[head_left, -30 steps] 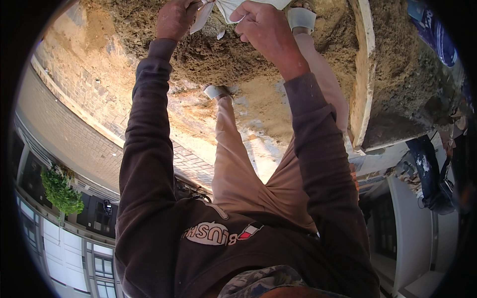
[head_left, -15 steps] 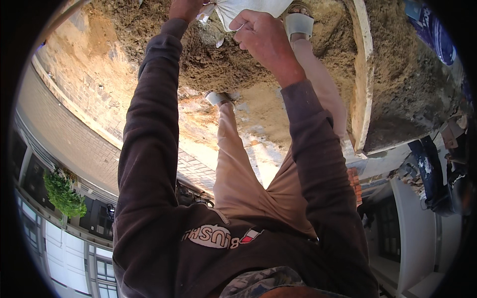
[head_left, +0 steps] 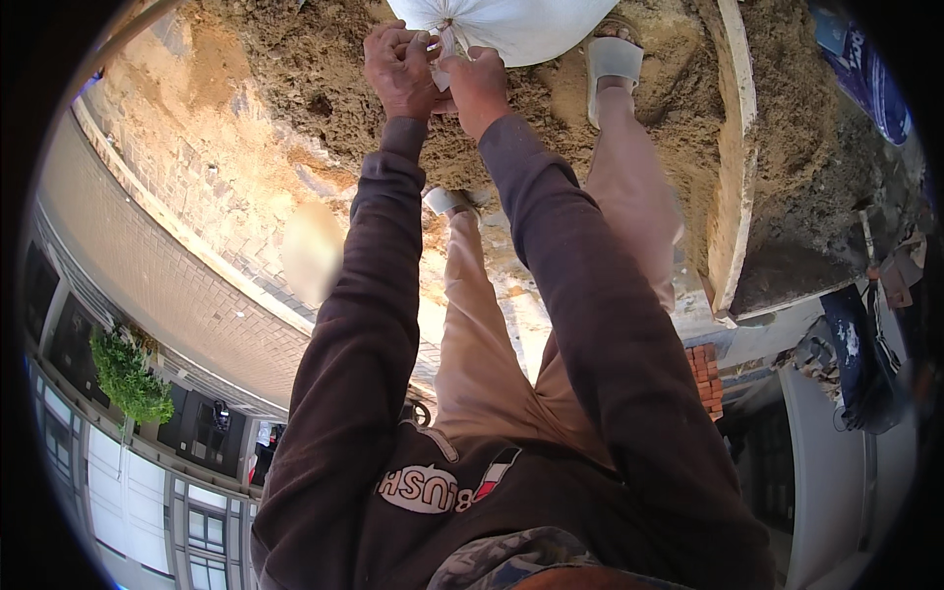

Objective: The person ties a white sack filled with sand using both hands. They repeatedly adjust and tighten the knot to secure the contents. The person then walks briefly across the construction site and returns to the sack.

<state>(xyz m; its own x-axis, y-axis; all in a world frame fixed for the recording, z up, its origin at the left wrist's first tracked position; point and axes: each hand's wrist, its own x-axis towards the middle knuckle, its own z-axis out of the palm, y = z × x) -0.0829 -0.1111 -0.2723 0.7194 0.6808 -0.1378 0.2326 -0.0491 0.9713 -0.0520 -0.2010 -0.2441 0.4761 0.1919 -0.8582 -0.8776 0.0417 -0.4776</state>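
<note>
A full white sack [head_left: 531, 28] lies at the top edge of the view, its mouth gathered into a tight, puckered neck. Just below the neck, my right hand [head_left: 479, 88] has thumb and fingers closed on the loose tail of the sack. Close beside it on the left, my left hand [head_left: 401, 71] curls its fingers in at the same neck. Both hands nearly touch. Whether a thin tie runs between the fingers is too small to make out. The sack's far part is cut off by the frame.
Loose brown soil [head_left: 315, 59] surrounds my sandalled feet, the right sandal [head_left: 614, 61] close to the sack. An upright board [head_left: 733, 187] edges the soil on the right. Beyond are a blue package [head_left: 865, 84], dark cloth [head_left: 852, 344] and stacked red bricks [head_left: 704, 379].
My hands, apart before, have come together at the sack's neck. More of the sack shows now, and its gathered neck has come into view.
</note>
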